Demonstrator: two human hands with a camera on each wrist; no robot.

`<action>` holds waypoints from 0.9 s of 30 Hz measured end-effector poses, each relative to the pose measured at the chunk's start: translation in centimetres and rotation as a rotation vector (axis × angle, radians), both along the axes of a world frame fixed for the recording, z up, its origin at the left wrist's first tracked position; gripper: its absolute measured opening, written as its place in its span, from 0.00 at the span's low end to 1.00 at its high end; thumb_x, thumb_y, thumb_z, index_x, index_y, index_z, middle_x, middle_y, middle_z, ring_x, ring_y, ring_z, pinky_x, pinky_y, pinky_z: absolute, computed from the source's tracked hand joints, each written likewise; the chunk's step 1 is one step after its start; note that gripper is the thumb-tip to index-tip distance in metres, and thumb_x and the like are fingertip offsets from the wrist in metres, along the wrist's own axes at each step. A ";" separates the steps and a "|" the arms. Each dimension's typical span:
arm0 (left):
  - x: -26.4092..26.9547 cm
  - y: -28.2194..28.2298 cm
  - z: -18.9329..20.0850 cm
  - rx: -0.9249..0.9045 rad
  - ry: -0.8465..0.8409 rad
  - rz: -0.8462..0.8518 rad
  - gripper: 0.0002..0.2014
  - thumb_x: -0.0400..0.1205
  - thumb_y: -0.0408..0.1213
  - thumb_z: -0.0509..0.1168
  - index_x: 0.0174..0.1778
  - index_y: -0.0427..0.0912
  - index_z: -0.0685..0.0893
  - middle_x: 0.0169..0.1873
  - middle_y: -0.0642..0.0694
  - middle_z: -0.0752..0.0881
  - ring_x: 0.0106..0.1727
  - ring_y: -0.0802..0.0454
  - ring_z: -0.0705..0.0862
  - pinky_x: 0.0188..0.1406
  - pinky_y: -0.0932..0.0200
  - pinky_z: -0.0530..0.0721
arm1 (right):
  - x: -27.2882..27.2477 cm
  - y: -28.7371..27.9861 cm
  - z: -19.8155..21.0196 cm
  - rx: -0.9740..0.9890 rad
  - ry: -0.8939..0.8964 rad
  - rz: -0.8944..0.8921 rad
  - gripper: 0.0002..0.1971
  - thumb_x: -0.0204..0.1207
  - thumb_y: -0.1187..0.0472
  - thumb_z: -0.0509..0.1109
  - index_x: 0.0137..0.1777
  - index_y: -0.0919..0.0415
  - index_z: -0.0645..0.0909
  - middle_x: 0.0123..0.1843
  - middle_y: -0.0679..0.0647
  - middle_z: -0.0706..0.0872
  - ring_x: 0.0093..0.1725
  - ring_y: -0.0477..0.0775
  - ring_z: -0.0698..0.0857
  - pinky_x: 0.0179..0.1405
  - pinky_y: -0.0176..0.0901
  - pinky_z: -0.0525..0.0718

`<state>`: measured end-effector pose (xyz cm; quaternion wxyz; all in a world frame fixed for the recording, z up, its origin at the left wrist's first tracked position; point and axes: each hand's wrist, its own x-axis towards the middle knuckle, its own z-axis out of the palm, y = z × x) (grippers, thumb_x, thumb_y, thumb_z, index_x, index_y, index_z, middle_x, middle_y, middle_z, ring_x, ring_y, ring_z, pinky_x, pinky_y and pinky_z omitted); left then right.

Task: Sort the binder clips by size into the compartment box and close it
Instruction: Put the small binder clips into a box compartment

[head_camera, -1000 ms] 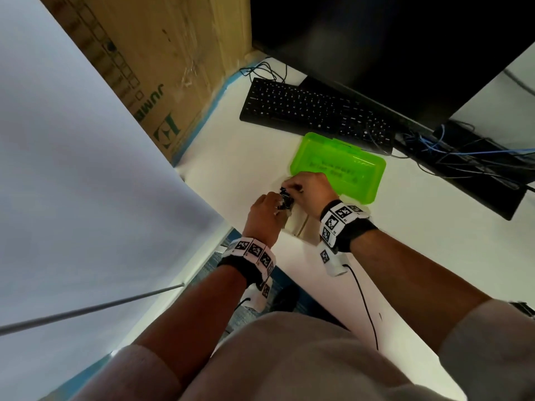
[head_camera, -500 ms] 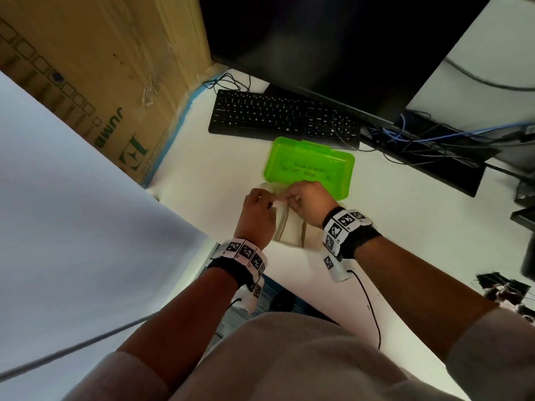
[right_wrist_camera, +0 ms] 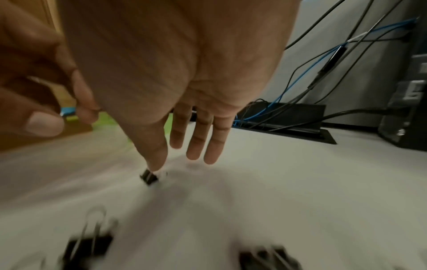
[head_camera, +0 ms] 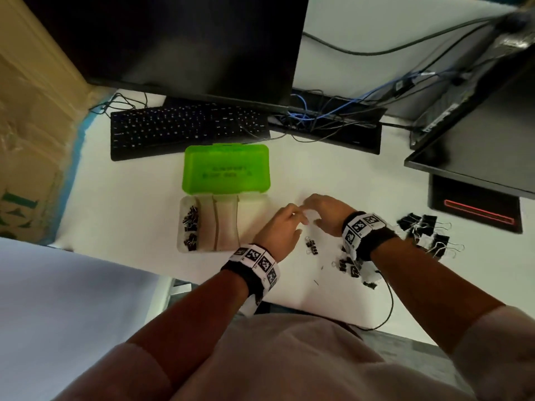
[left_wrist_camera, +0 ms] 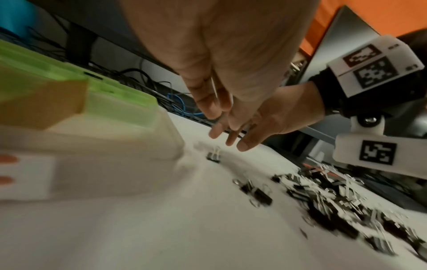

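While the compartment box lies open in the middle of the head view, its green lid is folded back toward the black keyboard, which sits just behind it under the dark monitor. A tangle of blue and black cables runs along the back of the white desk, and a second dark screen fills the right edge. A cardboard carton stands at the far left.

Small binder clips lie in the leftmost compartment; the other compartments look bare, though glare makes that hard to judge. Right of the box, a few small loose clips lie near the desk's front edge, more are scattered under the right wrist, and a pile of larger clips sits toward the right of the frame. Between the box and those piles there is a bare patch of desk, and both hands are over it. The desk's front edge runs close below the wrists.

The left hand has its fingers loosely extended and holds nothing I can see. The right hand is spread with fingers pointing down; in the right wrist view its thumb tip touches or nearly touches one small clip on the desk, not gripping it. The two hands are close together, fingertips almost meeting.
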<state>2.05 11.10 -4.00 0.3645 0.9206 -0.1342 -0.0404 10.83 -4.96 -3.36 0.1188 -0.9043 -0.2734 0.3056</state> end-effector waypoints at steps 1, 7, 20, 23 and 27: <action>0.0 -0.8 -0.2 0.020 0.010 -0.056 0.12 0.77 0.27 0.65 0.56 0.37 0.83 0.61 0.40 0.79 0.62 0.44 0.79 0.69 0.58 0.72 | -0.3 -0.3 -0.4 -0.007 0.022 0.028 0.26 0.74 0.71 0.66 0.72 0.54 0.73 0.75 0.55 0.72 0.73 0.57 0.73 0.74 0.50 0.70; -1.1 -4.1 -2.2 0.229 0.183 -0.257 0.15 0.81 0.32 0.62 0.63 0.43 0.83 0.68 0.41 0.76 0.70 0.42 0.73 0.63 0.43 0.78 | -1.1 -1.4 -2.2 -0.141 0.063 0.197 0.31 0.76 0.66 0.64 0.79 0.48 0.62 0.80 0.52 0.66 0.77 0.57 0.67 0.73 0.56 0.71; -1.1 -3.4 -4.1 0.285 0.207 -0.192 0.14 0.82 0.25 0.58 0.60 0.37 0.83 0.61 0.42 0.77 0.63 0.46 0.72 0.67 0.57 0.72 | -1.7 -3.1 -2.6 -0.089 0.009 0.019 0.11 0.78 0.62 0.63 0.57 0.54 0.83 0.59 0.54 0.83 0.59 0.59 0.82 0.57 0.49 0.80; -1.1 -3.4 -4.3 0.243 0.204 -0.124 0.13 0.82 0.26 0.60 0.59 0.38 0.84 0.59 0.43 0.79 0.62 0.47 0.74 0.66 0.65 0.69 | -2.1 -3.0 -2.6 -0.096 0.022 -0.006 0.13 0.78 0.61 0.61 0.56 0.52 0.84 0.59 0.52 0.84 0.58 0.58 0.83 0.56 0.50 0.81; -0.3 -3.6 -3.8 0.130 0.269 -0.045 0.10 0.76 0.20 0.64 0.49 0.31 0.88 0.52 0.34 0.83 0.57 0.40 0.81 0.61 0.55 0.78 | -2.4 -2.9 -2.4 -0.042 0.028 -0.038 0.13 0.77 0.58 0.62 0.57 0.51 0.84 0.59 0.52 0.85 0.57 0.57 0.84 0.54 0.47 0.80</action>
